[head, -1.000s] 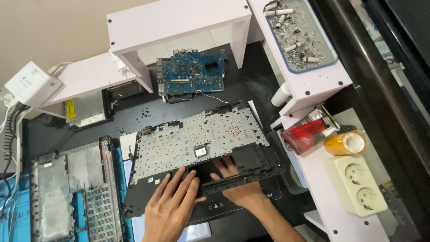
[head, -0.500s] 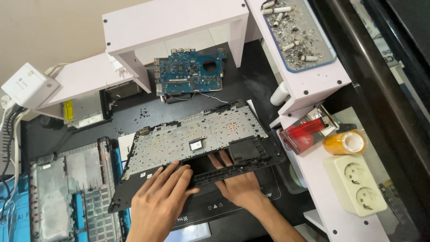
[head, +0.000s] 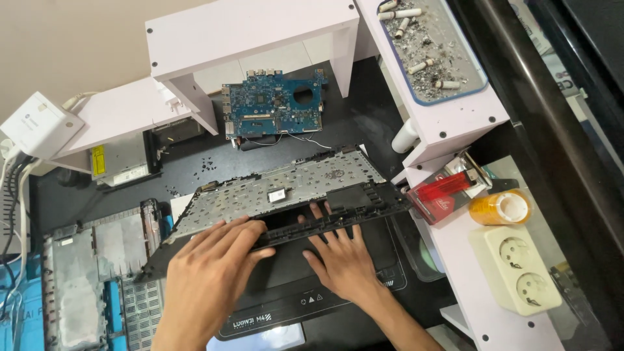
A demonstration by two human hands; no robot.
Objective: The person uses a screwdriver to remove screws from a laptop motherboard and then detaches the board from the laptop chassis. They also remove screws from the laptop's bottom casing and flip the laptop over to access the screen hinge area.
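A laptop top cover (head: 292, 188), upside down with the silver keyboard backplate showing, is tilted up at its near edge above a black mat (head: 383, 260). My left hand (head: 214, 279) grips the cover's near black edge on the left. My right hand (head: 344, 260) lies under the raised edge, fingers curled up against the black frame near the middle. A small white label (head: 278, 194) sits on the backplate.
A blue circuit board (head: 273, 107) lies behind the cover under a white shelf (head: 253, 29). A laptop base shell (head: 97, 273) is at the left. A tray of ash and butts (head: 432, 49), a red packet (head: 442, 195), an orange tape roll (head: 507, 208) and a socket strip (head: 523, 266) sit at the right.
The cover's near edge has been lifted off the mat and tilted up. Both hands rose with it, and the right hand slid beneath the edge.
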